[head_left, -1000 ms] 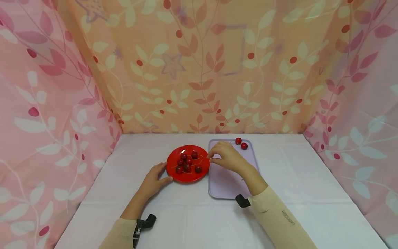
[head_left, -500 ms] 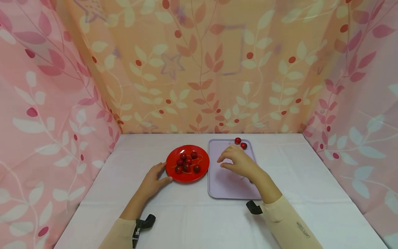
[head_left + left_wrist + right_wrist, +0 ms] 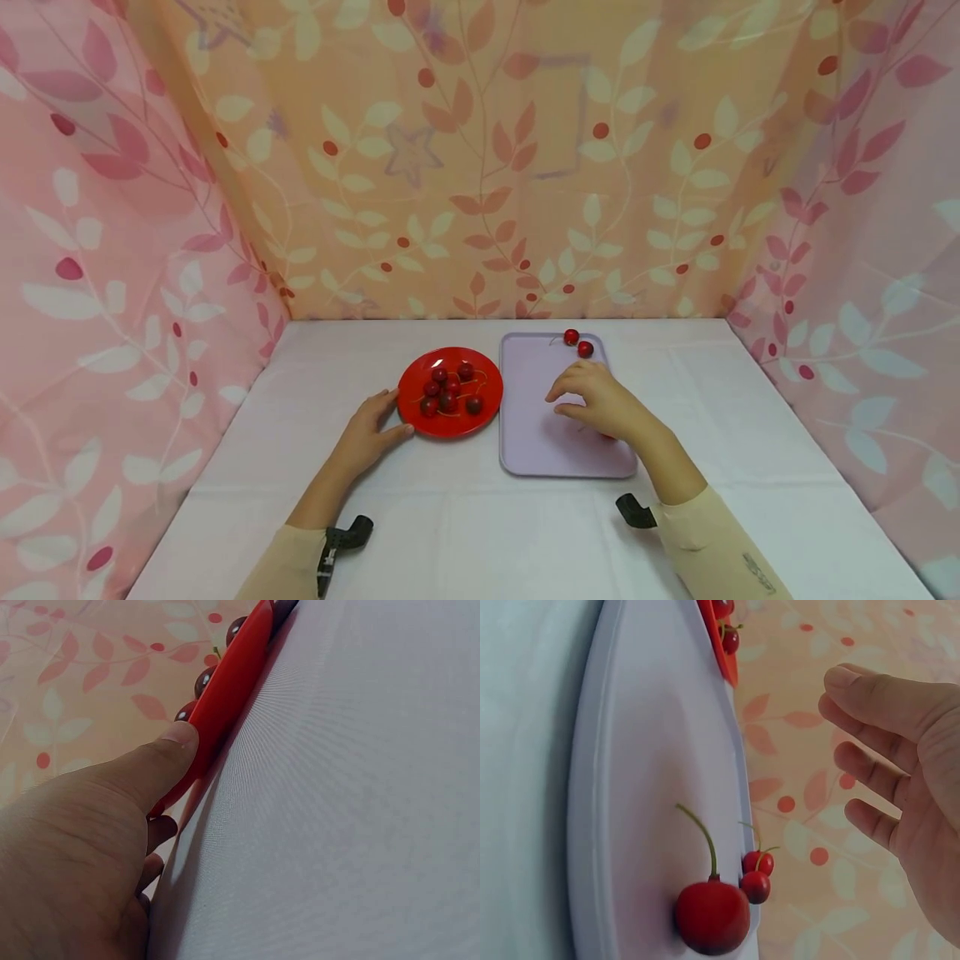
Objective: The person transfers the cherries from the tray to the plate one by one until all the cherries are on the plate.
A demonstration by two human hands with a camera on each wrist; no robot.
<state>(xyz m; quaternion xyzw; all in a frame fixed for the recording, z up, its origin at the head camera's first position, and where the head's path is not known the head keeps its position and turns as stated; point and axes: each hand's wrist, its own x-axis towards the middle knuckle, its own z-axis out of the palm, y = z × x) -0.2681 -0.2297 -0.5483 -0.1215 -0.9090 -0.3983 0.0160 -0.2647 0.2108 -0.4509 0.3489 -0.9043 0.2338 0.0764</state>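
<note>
A round red plate [image 3: 480, 417] holds several dark red cherries [image 3: 447, 402] with stems. My left hand [image 3: 366, 437] holds the plate at its left side; in the left wrist view the thumb [image 3: 177, 739] lies on the rim and the other fingertips show below it. My right hand [image 3: 600, 402] hovers over the lilac tray [image 3: 525, 442], fingers bent loosely and nothing between them. Below that hand a single cherry [image 3: 712, 916] lies on the tray, mostly hidden in the head view. Two more cherries [image 3: 578, 343] sit at the tray's far right corner.
A white cloth [image 3: 420, 517] covers the table under plate and tray. Patterned fabric walls [image 3: 480, 167] enclose the back and both sides. The plate stands close to the tray's left edge.
My right hand has moved away from the plate's right rim, rightward and slightly nearer, over the tray. The left hand stays at the plate.
</note>
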